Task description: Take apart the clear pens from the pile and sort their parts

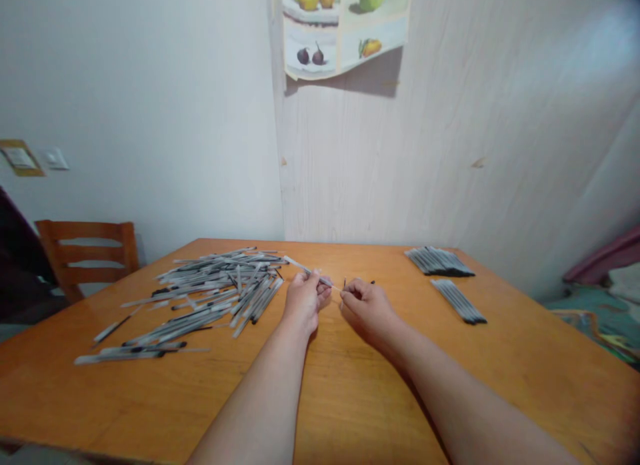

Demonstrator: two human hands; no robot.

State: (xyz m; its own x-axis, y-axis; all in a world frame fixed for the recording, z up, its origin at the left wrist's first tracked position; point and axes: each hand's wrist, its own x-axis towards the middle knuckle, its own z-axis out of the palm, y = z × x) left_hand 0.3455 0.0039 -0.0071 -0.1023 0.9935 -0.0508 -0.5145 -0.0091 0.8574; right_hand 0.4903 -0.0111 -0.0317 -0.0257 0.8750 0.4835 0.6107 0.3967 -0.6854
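Note:
My left hand (303, 299) is closed around one thin grey stick in a clear sleeve (305, 270), whose far end points up and to the left. My right hand (364, 303) is pinched shut right beside it, holding a small dark-tipped piece (345, 282) at the stick's near end. Both hands rest on the orange wooden table (350, 398) near its middle. A loose heap of similar grey sticks (210, 295) lies just left of my left hand.
Two tidy bundles of sticks lie at the right back of the table, one (439, 261) behind the other (459, 301). A wooden chair (87, 255) stands at the left. A wood-panel wall with a fruit poster (345, 25) rises behind the table.

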